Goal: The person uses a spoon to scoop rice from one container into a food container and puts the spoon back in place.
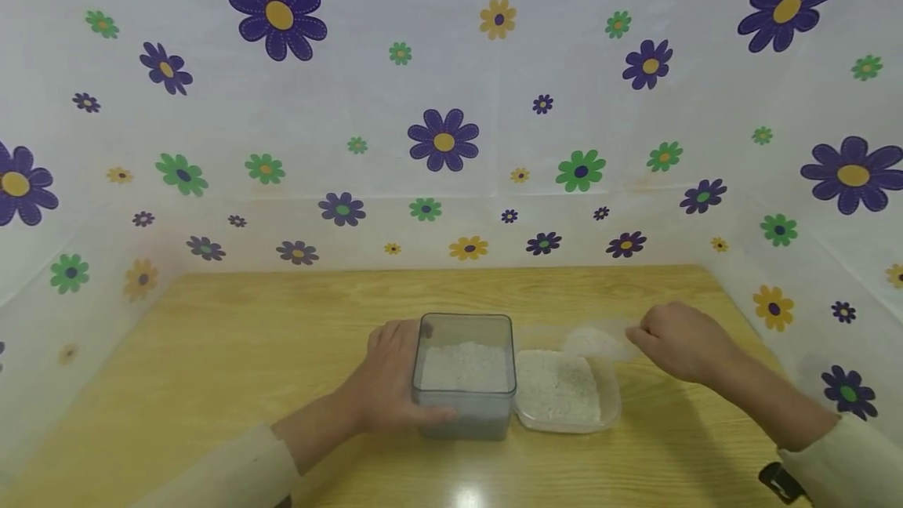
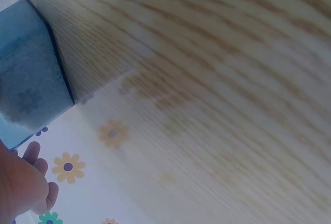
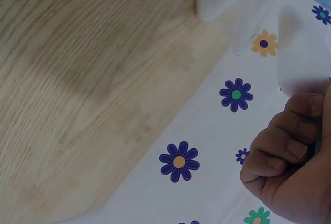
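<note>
My left hand [image 1: 384,382] grips the left side of a square, grey-blue see-through container [image 1: 466,418], its thumb along the front. White rice-like grains [image 1: 466,367] show inside. Its wall [image 2: 36,74] and my fingers beside it appear in the left wrist view. My right hand [image 1: 687,343] is curled round the handle of a clear scoop [image 3: 302,53], blurred in both views. A white heap [image 1: 592,342] lies in the scoop, above the back right of a shallow clear tub [image 1: 614,398] holding similar white grains. The handle is mostly hidden by my fingers.
Container and tub stand side by side on a wood-grain table [image 1: 247,351]. A white sheet with printed flowers [image 1: 451,77] rises behind the table and along both sides. A dark strap-like object [image 1: 781,482] hangs by the right sleeve.
</note>
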### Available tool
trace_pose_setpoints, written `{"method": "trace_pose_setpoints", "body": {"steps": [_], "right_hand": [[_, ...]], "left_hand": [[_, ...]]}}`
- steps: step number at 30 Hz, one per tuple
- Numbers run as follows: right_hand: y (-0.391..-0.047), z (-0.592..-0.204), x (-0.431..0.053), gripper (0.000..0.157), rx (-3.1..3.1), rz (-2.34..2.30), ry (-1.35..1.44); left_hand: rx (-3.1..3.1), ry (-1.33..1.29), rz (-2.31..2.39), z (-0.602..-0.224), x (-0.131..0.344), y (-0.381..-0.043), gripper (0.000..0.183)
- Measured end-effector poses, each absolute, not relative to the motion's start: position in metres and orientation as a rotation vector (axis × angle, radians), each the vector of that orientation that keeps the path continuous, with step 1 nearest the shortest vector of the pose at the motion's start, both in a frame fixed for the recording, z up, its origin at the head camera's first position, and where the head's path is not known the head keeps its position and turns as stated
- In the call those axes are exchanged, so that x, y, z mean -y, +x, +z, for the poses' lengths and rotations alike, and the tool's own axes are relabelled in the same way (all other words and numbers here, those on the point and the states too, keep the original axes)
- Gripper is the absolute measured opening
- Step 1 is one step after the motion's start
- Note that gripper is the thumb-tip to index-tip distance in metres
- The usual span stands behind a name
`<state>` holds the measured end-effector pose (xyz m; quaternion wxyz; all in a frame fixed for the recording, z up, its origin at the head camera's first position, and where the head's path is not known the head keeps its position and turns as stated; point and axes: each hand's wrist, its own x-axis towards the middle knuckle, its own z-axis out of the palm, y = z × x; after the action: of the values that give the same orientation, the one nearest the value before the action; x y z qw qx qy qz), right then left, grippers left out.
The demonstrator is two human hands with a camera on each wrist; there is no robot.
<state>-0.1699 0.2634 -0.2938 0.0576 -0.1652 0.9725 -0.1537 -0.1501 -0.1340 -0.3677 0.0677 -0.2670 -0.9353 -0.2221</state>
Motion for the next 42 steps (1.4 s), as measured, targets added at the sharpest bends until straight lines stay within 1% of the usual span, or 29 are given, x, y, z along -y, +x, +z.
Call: {"method": "trace_pose_setpoints", "body": {"steps": [9, 17, 23, 27, 29, 37, 39, 42], "right_hand": [[-0.168, -0.296, -0.274, 0.049, -2.966, -0.4, -0.487], [-0.162, -0.299, -0.284, 0.049, -2.944, -0.358, -0.446], [-0.154, -0.301, -0.282, 0.049, -2.918, -0.31, -0.508], [-0.152, -0.299, -0.277, 0.05, -2.909, -0.278, -0.616], [-0.151, -0.298, -0.273, 0.049, -2.935, -0.208, -0.717], [-0.157, -0.286, -0.254, 0.046, -3.267, 0.487, -1.407], [-0.161, -0.281, -0.25, 0.047, -3.333, 0.508, -1.512], [-0.168, -0.271, -0.241, 0.052, -3.463, 0.406, -1.559]], "left_hand": [[2.885, -0.758, -0.707, -0.365, 0.132, -0.15, 0.107], [2.88, -0.767, -0.699, -0.366, 0.134, -0.149, 0.106], [2.858, -0.785, -0.695, -0.367, 0.134, -0.149, 0.107], [2.851, -0.789, -0.699, -0.368, 0.134, -0.15, 0.108], [2.852, -0.789, -0.693, -0.368, 0.134, -0.15, 0.108], [2.854, -0.784, -0.694, -0.367, 0.134, -0.15, 0.107], [2.852, -0.786, -0.695, -0.367, 0.134, -0.15, 0.107], [2.851, -0.785, -0.697, -0.367, 0.134, -0.15, 0.108]]}}
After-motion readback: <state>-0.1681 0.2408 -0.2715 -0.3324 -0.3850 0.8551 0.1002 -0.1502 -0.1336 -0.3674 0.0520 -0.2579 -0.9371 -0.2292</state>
